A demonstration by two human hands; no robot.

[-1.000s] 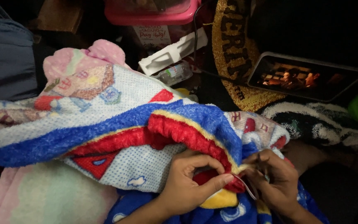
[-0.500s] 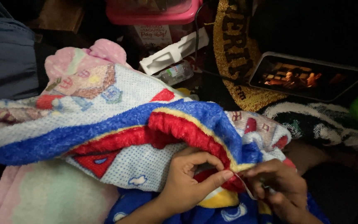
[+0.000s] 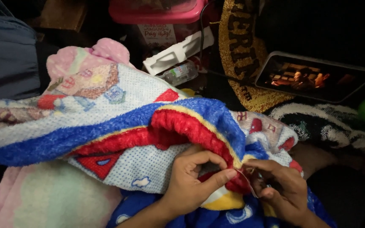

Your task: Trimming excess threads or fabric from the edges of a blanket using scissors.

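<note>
A thick fleece blanket (image 3: 106, 122), white with blue, red and yellow bands and cartoon prints, lies bunched across my lap. My left hand (image 3: 193, 181) pinches the red and yellow folded edge between thumb and forefinger. My right hand (image 3: 281, 192) sits just to its right, fingers closed at the same edge, with a thin pale thread (image 3: 246, 182) running between the two hands. A needle is too small to make out.
A phone (image 3: 315, 76) playing video leans at the back right beside a round woven mat (image 3: 241, 55). A pink-lidded plastic box (image 3: 157, 12), a white plastic piece (image 3: 176, 52) and a small bottle (image 3: 180, 72) stand behind the blanket. A dark patterned cloth (image 3: 330, 124) lies right.
My right hand has drawn slightly down and right along the blanket edge and come back near my left hand. The video picture on the phone has changed.
</note>
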